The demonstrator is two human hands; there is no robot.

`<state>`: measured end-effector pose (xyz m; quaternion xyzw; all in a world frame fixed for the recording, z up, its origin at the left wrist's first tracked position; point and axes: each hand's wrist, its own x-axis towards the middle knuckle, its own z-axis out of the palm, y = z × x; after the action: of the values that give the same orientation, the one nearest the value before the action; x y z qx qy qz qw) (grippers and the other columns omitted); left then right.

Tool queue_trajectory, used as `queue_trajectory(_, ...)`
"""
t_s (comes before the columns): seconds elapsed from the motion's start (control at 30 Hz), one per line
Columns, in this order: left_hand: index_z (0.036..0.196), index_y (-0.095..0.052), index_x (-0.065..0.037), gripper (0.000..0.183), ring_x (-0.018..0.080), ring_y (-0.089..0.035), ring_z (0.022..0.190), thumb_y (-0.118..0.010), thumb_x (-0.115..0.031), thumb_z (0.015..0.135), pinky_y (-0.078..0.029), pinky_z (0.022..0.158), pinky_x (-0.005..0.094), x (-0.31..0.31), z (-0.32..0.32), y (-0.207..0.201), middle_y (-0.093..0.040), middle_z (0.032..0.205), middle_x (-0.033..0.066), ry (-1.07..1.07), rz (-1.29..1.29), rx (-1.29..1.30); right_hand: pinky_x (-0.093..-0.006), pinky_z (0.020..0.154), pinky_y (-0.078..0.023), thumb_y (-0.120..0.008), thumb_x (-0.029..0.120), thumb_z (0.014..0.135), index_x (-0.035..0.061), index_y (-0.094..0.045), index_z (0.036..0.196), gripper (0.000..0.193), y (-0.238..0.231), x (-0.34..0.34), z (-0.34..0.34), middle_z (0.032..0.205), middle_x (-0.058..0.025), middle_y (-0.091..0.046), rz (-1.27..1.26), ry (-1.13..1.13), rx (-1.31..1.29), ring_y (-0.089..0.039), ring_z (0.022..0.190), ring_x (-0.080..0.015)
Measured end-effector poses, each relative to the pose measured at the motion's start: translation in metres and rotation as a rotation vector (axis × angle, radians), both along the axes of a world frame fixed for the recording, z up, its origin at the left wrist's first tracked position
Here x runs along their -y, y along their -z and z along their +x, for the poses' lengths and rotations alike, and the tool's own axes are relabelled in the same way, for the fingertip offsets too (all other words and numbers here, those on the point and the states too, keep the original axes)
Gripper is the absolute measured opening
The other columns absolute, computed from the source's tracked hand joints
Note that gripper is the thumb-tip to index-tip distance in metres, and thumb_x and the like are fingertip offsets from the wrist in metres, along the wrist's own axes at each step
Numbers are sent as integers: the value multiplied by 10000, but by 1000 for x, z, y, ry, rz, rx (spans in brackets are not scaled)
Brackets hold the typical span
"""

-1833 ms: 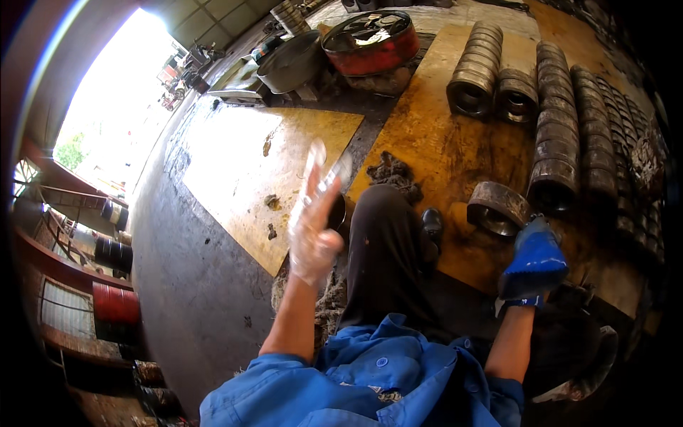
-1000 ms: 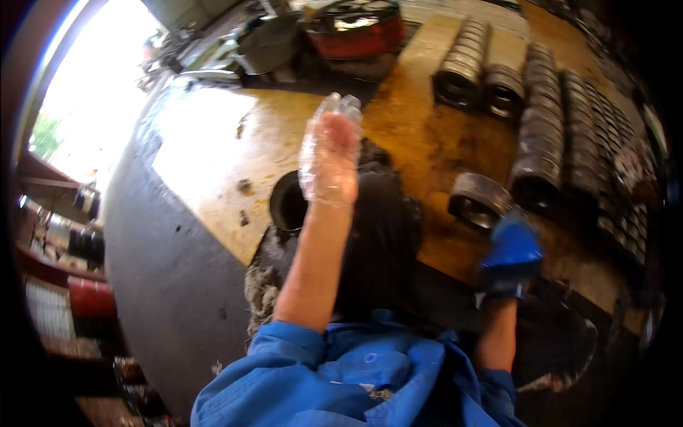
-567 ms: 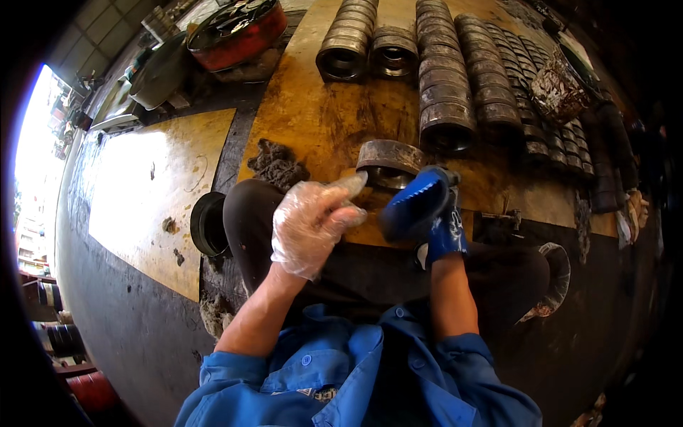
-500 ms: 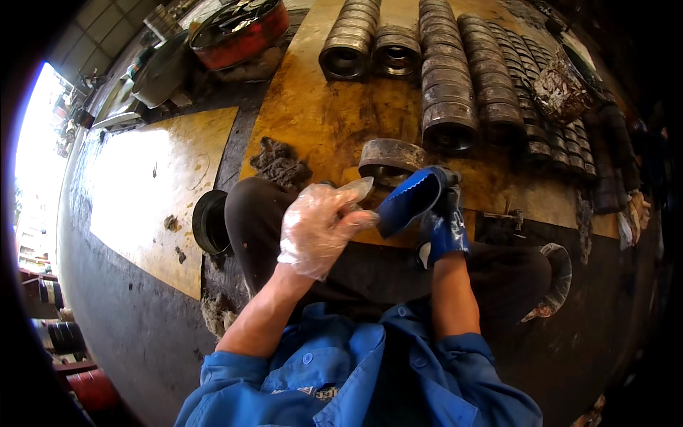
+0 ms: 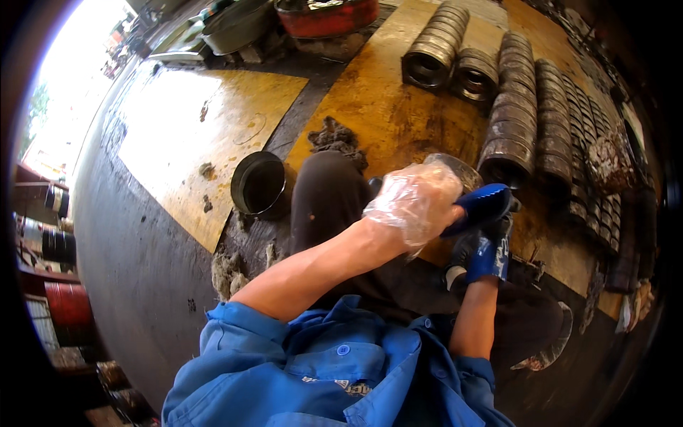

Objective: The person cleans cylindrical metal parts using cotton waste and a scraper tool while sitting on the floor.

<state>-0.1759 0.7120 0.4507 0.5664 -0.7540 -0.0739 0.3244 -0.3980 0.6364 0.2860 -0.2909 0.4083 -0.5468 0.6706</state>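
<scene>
The left hand (image 5: 416, 199), in a thin slippery plastic glove, had its fingers clamped on the right hand (image 5: 484, 213)'s blue rubber glove (image 5: 491, 252), soft and best gripped at the fingertips.

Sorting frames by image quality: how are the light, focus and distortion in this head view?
Head view: daylight blows out the upper left; floor edges bend toward the black rim; left hand and right hand look fairly sharp; far rings softer.

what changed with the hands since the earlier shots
The left hand, in a clear plastic glove, came down from raised in the air and now grips the fingers of the right hand in its blue glove. The metal rings stayed in their rows on the yellow board.
</scene>
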Motion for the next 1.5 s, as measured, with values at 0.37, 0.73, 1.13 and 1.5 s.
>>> queue_trajectory(0.37, 889, -669, -10, 163, 229, -687, 772, -651, -169, 856, -556, 664, 364, -18, 129, -89, -681, 826, 129, -81, -638, 637, -468, 918, -539, -440, 288, 1029, 57, -603, 1306, 395, -5, 133, -2, 1275, -146, -652, 94, 10, 213, -624, 1149, -308)
queue_trajectory(0.73, 922, -730, -67, 131, 171, -660, 650, -678, -187, 922, -542, 645, 314, -236, 282, -29, -714, 742, 45, -927, 16, 454, -400, 891, -565, -374, 470, 1060, 103, -640, 1270, 499, 43, 193, 7, 1337, -105, -649, 120, -55, 36, -609, 1223, -270)
queue_trajectory(1.13, 1123, -707, -51, 493, 268, -688, 911, -585, -504, 969, -550, 827, 378, -312, 245, 182, -725, 1012, 160, -1173, 604, -1079, -404, 971, -499, -491, 484, 1032, 143, -617, 1311, 458, 54, 121, 27, 1378, -79, -625, 211, -59, -25, -621, 1190, -253)
queue_trajectory(1.5, 1456, -440, 7, 721, 398, -411, 1414, -496, -551, 1003, -320, 1184, 535, -129, 200, 54, -414, 1530, 247, -8, -118, -1956, -461, 1058, -462, -622, 476, 967, 73, -354, 1529, 742, -31, 80, 50, 1498, -216, -464, -306, -470, 116, -511, 1333, -361)
